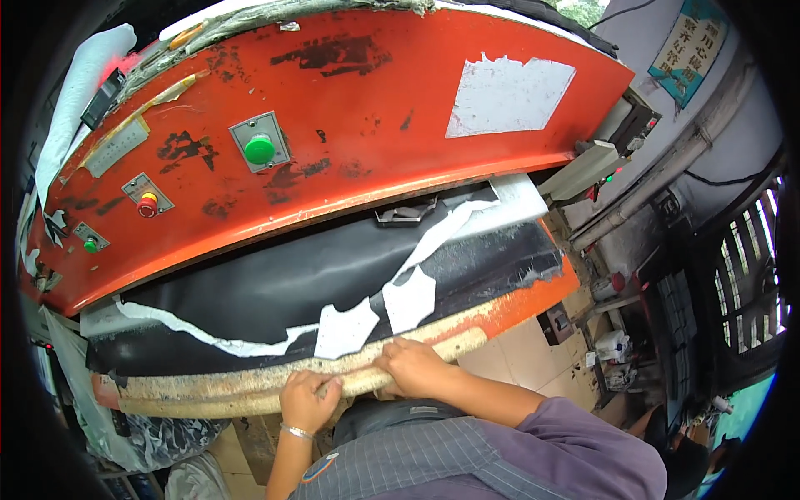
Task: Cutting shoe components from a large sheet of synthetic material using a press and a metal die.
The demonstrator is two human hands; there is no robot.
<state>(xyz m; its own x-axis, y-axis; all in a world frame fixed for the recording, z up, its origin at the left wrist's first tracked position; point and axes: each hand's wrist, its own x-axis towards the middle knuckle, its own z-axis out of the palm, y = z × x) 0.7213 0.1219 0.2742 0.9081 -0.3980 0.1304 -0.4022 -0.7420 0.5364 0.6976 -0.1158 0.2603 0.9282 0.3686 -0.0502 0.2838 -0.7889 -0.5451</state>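
My left hand (308,402) has its fingers curled over the worn cream-coloured front rail (200,393) of an orange press. My right hand (412,367) grips the same rail a little to the right, its fingers closed over the edge. Just beyond my hands, two white cut pieces (346,327) with pointed corners lie on the black bed (267,287). Thin white offcut strips (437,237) trail along the bed to the left and right of them. Farther back, a metal cutting die (406,212) sits partly under the press's orange beam (367,125).
On the beam are a large green button (259,150), a red-and-yellow knob (147,206) and a small green button (91,244). White material (521,196) lies at the bed's right end. Clear plastic sheeting (100,417) hangs at the left. Shelves with bottles (614,346) stand at the right.
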